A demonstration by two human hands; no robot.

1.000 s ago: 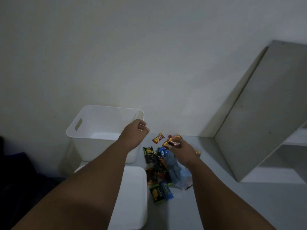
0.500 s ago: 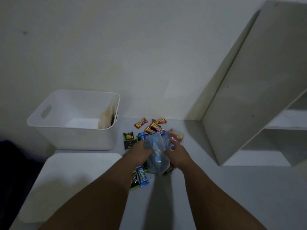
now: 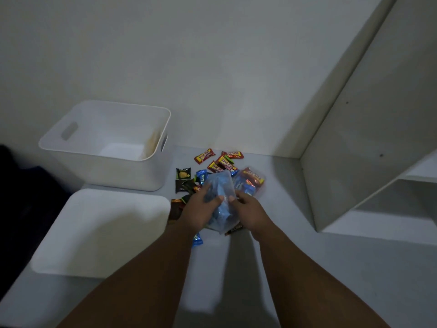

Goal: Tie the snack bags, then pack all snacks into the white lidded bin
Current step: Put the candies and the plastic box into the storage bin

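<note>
A clear plastic snack bag (image 3: 221,185) with blue packets inside is held over the grey table between both hands. My left hand (image 3: 201,210) grips its left side and my right hand (image 3: 249,213) pinches its right edge. Behind it lies a second clear bag (image 3: 250,182) holding red and blue snacks. Loose red wrappers (image 3: 220,159), dark packets (image 3: 183,179) and blue packets (image 3: 197,240) are scattered around. The white bin (image 3: 106,147) stands open at the back left, and its white lid (image 3: 99,233) lies flat in front of it.
A white shelf unit (image 3: 378,147) stands on the right of the table against the wall. A dark shape (image 3: 21,197) fills the left edge beside the table.
My left hand came away from the bin's rim and joined the right on the clear bag, which is now lifted between them. The view has tilted down.
</note>
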